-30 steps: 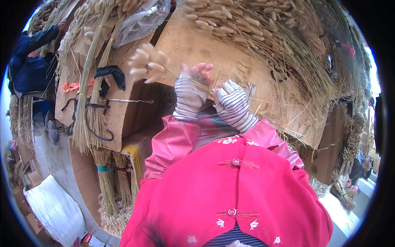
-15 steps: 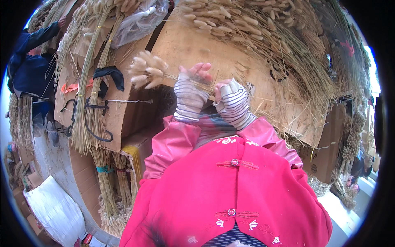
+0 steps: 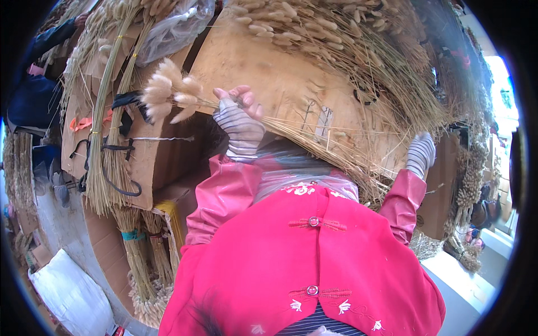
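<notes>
A small bunch of bunny tail grass (image 3: 171, 92), with fluffy beige heads, is held in my left hand (image 3: 241, 120). Its heads point left, and its stems run right below the hand. My right hand (image 3: 421, 154) is stretched far to the right, by the stem ends of a large pile of bunny tail grass (image 3: 386, 73). The right hand's fingers are hidden, so what they touch does not show. Both hands wear striped fingerless gloves. Between the hands, loose straw-coloured stems (image 3: 314, 143) lie along the near edge of the wooden board (image 3: 252, 67).
On a cardboard box (image 3: 143, 162) at left lie long tied bundles (image 3: 106, 140), black straps and a clear plastic bag (image 3: 174, 33). More bundles (image 3: 137, 252) hang head-down below. A white sack (image 3: 73, 297) is at lower left. Another person (image 3: 36, 101) is at far left.
My right hand has left the bunch and swung right to the pile's stem ends. My left hand has shifted a little left, still holding the bunch.
</notes>
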Tool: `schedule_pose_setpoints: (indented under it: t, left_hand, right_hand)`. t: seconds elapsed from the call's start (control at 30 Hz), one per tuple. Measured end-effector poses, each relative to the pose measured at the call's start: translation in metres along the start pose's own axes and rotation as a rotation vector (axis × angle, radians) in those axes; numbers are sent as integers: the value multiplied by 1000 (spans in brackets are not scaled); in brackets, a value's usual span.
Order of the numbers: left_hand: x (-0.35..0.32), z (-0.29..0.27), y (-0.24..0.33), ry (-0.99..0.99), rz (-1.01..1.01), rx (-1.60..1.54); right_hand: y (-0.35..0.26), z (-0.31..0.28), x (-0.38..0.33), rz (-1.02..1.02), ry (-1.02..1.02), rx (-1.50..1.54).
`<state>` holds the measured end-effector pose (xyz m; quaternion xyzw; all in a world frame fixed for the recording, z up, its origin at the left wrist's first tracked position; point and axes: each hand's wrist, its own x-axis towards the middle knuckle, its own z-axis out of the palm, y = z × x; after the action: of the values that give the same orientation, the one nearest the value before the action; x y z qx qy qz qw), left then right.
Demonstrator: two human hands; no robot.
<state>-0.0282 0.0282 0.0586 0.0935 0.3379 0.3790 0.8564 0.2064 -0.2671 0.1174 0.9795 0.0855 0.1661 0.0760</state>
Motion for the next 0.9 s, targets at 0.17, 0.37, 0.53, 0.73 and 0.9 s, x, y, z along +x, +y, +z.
schedule_pose_setpoints:
  t: [0.17,0.37,0.53,0.73,0.9]
  left_hand:
    - [7,-11,12,-35,56,-20]
    - [25,-29,17,-37,65,-49]
    - [26,-29,20,-84,59,-52]
    - [12,-9,14,40,62,44]
    - [-10,17,4,-75,-48,-147]
  right_hand:
    - [48,-15,-17,259,163,64]
    - [153,-2,-120,643,-149,-202]
    - [224,38,-209,834,-574,-388]
    - [152,-53,-88,618,149,547]
    - [-75,-126,-63,-677,-333,1100]
